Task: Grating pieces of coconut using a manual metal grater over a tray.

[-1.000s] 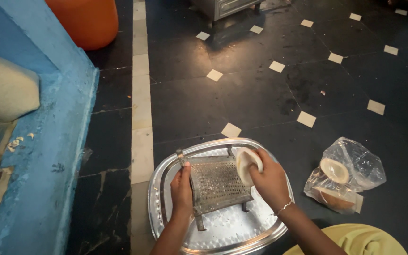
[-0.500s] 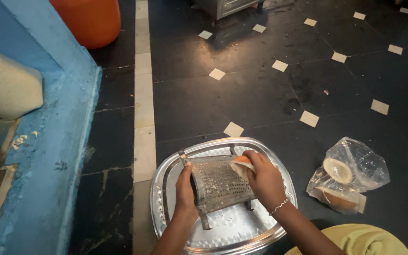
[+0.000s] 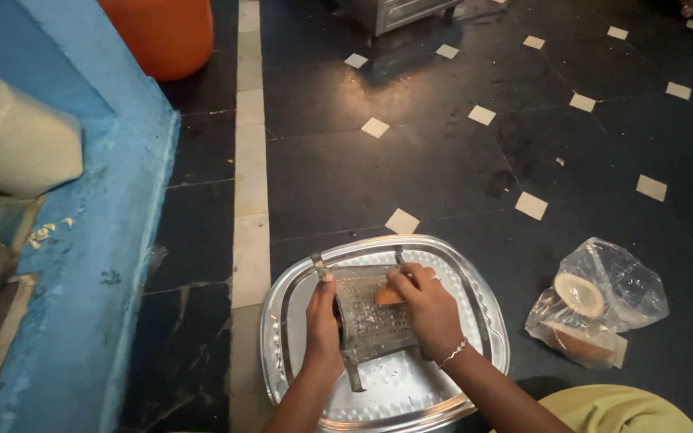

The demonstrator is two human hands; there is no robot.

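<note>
Metal grater (image 3: 370, 321) is propped tilted on the silver tray (image 3: 475, 301) on the floor, long axis running toward the person, top end pointing away. Its left edge is clamped by the left hand (image 3: 322, 317); an orange-brown piece (image 3: 387, 296) is pressed on its face by the closed right hand (image 3: 427, 309). A plastic bag (image 3: 603, 301) is lying right of the tray.

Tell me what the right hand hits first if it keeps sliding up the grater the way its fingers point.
Probably the grater's top edge near its upper frame, then the tray's far rim. The right hand presses an orange-brown piece against the grater face; depth is hard to judge.
</note>
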